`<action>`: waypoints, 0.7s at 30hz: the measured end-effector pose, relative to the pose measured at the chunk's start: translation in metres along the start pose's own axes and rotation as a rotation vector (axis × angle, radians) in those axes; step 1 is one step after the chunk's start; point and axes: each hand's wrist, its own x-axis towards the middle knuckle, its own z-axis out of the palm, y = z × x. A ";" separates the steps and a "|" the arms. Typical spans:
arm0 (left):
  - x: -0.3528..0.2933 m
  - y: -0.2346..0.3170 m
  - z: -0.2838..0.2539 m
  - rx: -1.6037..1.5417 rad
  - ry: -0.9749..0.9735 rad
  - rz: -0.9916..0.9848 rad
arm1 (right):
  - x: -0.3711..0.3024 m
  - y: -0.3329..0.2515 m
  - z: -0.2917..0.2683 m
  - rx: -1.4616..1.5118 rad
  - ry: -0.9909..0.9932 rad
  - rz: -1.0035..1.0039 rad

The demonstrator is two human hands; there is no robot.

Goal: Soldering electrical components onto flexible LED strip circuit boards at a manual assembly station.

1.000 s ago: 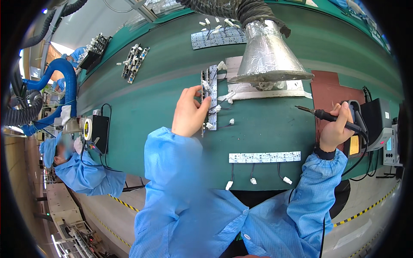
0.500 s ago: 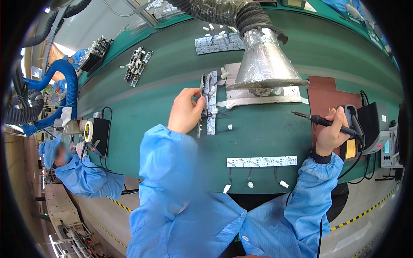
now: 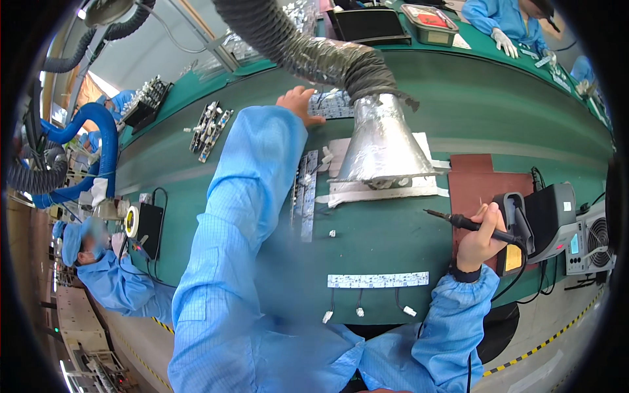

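Note:
My left hand (image 3: 301, 105) reaches far forward, thumb and fingers spread around the left end of a set of white circuit board strips (image 3: 335, 105). Whether it touches them I cannot tell. A soldering iron (image 3: 462, 223) is in my right hand (image 3: 481, 241), its tip pointing left over the mat. Beside my left forearm lie two upright-running strips, a white LED board (image 3: 308, 203) and a darker one partly behind the sleeve. Close to me rests another white circuit board strip (image 3: 378, 280), with three short wires ending in white connectors (image 3: 360, 312).
A foil-covered fume funnel (image 3: 386, 147) on a black hose hangs over a white pad (image 3: 393, 191). At right stand the iron's holder (image 3: 511, 209) and a soldering station (image 3: 553, 223). Wired boards (image 3: 211, 131) lie far left. Co-workers sit at left and far right.
My left hand has left the dark strip and moved forward to the boards at the back. The view has shifted. My right hand still holds the soldering iron.

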 end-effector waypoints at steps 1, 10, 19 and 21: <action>0.007 -0.008 -0.001 0.082 -0.080 -0.010 | 0.000 0.003 0.000 0.010 -0.002 0.025; 0.011 -0.065 -0.012 0.052 -0.314 -0.079 | 0.003 0.006 -0.001 -0.005 -0.011 0.008; 0.024 -0.122 -0.019 0.105 -0.091 -0.547 | 0.004 0.011 0.000 0.033 0.017 0.021; 0.032 -0.104 -0.004 0.035 -0.051 -0.525 | 0.004 0.012 -0.001 0.020 0.045 0.042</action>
